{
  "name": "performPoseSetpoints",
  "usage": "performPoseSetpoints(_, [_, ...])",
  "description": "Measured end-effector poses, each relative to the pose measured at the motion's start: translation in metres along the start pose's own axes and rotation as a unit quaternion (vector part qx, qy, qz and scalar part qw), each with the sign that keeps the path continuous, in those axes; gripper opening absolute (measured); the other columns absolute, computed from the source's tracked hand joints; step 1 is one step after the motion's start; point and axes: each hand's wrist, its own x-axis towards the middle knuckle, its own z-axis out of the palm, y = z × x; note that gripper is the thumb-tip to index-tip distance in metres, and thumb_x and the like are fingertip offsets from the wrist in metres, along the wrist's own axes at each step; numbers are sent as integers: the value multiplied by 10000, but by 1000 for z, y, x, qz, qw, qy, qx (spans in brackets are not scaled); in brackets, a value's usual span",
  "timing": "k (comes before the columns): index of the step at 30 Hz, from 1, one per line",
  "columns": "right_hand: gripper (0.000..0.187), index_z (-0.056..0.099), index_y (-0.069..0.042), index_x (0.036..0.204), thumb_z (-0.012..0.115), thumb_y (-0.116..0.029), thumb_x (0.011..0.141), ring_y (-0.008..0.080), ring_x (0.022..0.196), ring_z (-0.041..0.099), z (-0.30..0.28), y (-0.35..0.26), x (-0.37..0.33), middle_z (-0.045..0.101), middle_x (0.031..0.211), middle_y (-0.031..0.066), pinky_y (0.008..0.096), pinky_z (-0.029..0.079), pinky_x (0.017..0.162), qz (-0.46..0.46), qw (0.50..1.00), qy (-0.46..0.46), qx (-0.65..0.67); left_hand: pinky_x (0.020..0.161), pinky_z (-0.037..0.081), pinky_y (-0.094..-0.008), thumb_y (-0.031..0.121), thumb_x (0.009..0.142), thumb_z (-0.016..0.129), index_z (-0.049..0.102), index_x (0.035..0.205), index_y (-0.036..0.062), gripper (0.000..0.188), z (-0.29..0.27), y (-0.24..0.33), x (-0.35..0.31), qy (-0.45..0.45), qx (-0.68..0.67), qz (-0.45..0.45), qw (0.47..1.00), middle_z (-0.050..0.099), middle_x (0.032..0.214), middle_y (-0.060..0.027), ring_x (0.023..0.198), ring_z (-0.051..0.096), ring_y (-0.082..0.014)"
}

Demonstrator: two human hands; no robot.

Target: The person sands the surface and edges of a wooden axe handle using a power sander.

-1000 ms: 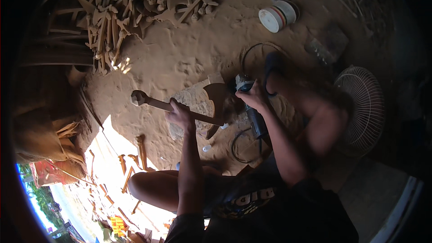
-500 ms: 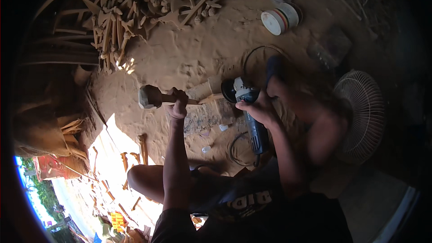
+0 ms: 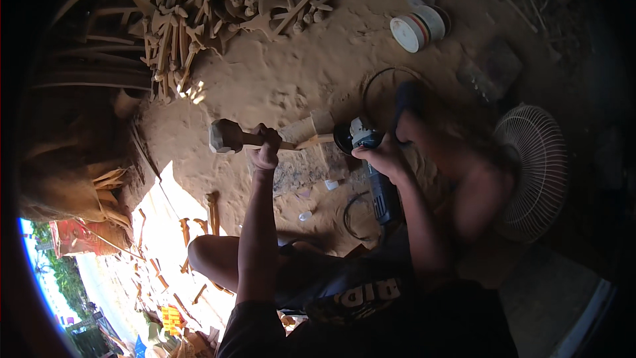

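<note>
My left hand (image 3: 266,147) is closed round the handle of a wooden piece with a thick faceted head (image 3: 225,136), which sticks out to the left of my fist. My right hand (image 3: 383,157) grips an angle grinder (image 3: 382,197), its dark disc (image 3: 342,138) facing left. Between my hands, a pale strip of wood (image 3: 315,140) reaches almost to the disc; whether it belongs to the held piece or lies apart, I cannot tell. Beneath it, a worn wooden block (image 3: 295,176) rests on the sand.
Carved wooden pieces (image 3: 175,40) are heaped at the far left. A white striped bucket (image 3: 407,33) lies tipped at the back. A round fan guard (image 3: 533,172) stands right of my leg. The grinder's cord (image 3: 348,215) loops over the sand. Sunlit wood scraps (image 3: 159,275) lie front left.
The wooden piece in my left hand has shifted slightly away from me, and its head looks a little turned. My right hand keeps its grip on the grinder. The whole view has moved slightly.
</note>
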Motion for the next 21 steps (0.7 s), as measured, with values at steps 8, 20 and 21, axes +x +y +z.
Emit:
performPoseSetpoints(8, [353, 731, -30, 1025, 878, -181, 741, 189, 857, 694, 3, 17, -4, 732, 925, 65, 345, 523, 786, 23, 983, 114, 143, 490, 406, -288, 160, 930, 637, 522, 805, 106, 179, -1, 35, 34, 263, 71, -113, 955, 482, 633, 23, 510, 468, -103])
performPoseSetpoints(20, [392, 599, -43, 1167, 700, -343, 935, 297, 844, 697, -63, -79, -67, 688, 994, 118, 486, 603, 766, -42, 888, -88, 450, 452, 346, -317, 302, 972, 573, 362, 714, 204, 348, -24, 277, 32, 355, -262, -5, 898, 294, 560, 53, 426, 309, -128])
performPoseSetpoints(21, [400, 593, -36, 1163, 692, -349, 934, 294, 855, 686, -69, -91, -80, 677, 1005, 118, 487, 594, 777, -74, 885, -99, 449, 454, 356, -283, 309, 960, 572, 384, 725, 204, 319, -24, 280, 24, 342, -336, -7, 878, 316, 569, 62, 435, 331, -109])
